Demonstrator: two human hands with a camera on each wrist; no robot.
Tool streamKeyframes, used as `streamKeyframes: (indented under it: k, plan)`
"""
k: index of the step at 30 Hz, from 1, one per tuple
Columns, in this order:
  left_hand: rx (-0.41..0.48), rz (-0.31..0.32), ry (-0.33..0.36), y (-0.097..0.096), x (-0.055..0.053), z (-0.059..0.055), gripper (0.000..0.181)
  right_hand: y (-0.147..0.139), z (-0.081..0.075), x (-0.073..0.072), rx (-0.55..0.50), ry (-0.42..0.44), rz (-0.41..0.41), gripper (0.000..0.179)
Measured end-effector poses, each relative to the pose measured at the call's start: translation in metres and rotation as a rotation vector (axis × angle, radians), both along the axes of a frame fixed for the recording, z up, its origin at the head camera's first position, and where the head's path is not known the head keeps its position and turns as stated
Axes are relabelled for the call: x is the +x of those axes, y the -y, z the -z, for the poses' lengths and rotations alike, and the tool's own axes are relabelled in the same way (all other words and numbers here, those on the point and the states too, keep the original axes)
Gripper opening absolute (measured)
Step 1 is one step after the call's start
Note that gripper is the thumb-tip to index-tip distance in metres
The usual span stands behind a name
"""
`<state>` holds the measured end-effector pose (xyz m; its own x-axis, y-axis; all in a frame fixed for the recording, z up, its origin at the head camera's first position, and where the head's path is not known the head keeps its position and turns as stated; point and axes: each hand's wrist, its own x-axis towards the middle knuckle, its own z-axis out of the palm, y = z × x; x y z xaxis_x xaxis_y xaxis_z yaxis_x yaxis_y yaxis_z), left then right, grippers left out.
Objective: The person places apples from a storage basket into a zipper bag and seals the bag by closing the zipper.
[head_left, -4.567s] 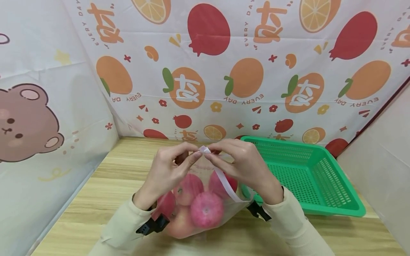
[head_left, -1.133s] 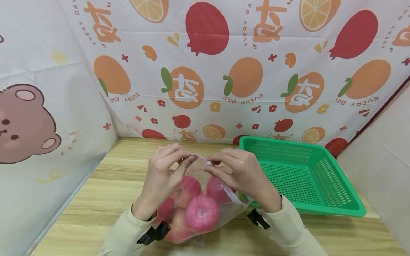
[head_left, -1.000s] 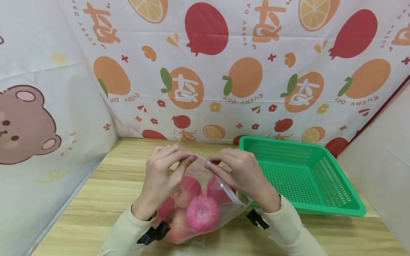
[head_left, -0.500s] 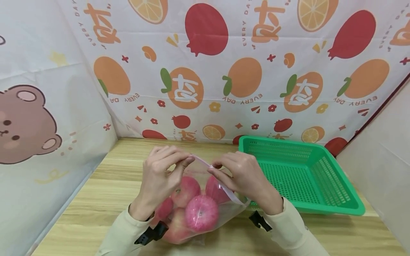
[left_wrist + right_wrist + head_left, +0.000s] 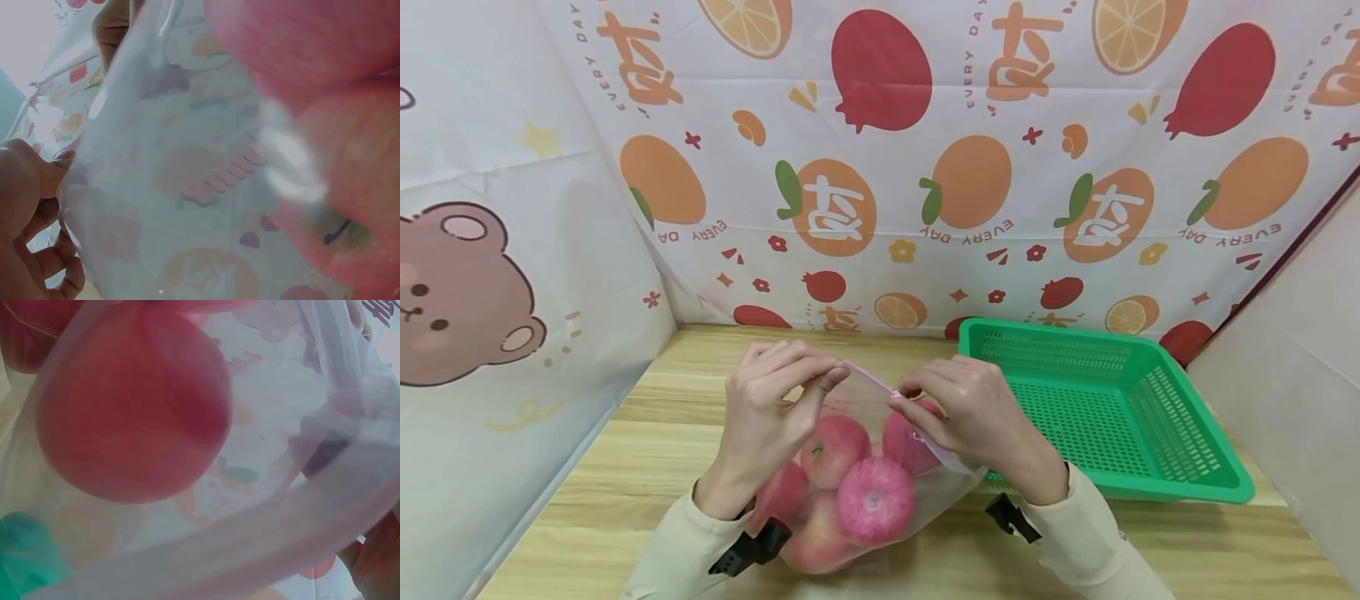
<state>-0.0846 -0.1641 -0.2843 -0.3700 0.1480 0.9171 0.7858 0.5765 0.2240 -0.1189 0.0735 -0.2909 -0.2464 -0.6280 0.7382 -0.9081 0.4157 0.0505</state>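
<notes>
A see-through plastic bag (image 5: 936, 507) stands on the wooden table with several red apples (image 5: 874, 502) inside. Along its mouth runs a pale pink band (image 5: 868, 377). My left hand (image 5: 767, 421) pinches the band's left end between thumb and forefinger. A short way to the right, my right hand (image 5: 973, 412) pinches the same band, with a small white bit showing at its fingertips. Pink lettering on the bag (image 5: 144, 156) shows in the left wrist view, beside my left hand's curled fingers. One apple (image 5: 134, 406) fills much of the right wrist view, behind the film.
A green plastic basket (image 5: 1213, 446) sits on the table at the right, close behind the right forearm. Behind the table (image 5: 602, 492) hangs a fruit-print cloth (image 5: 880, 192). A bear-print cloth (image 5: 602, 250) covers the left side.
At first both hands' fingertips met at the band. They have drawn apart, left hand leftward, right hand slightly down and right, and a length of band now stretches between them.
</notes>
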Motion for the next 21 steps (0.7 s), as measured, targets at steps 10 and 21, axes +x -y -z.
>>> streamKeyframes:
  k: [10,21]
  plan:
    - [0.016,0.002,0.01,0.0035,0.0029,-0.0005,0.005,-0.0018,-0.0046,0.0029,0.037,0.051,0.016,0.011]
    - [0.028,0.012,0.002,0.004,0.0039,-0.0012,0.032,-0.0049,-0.0089,0.0042,0.066,0.058,0.019,0.012]
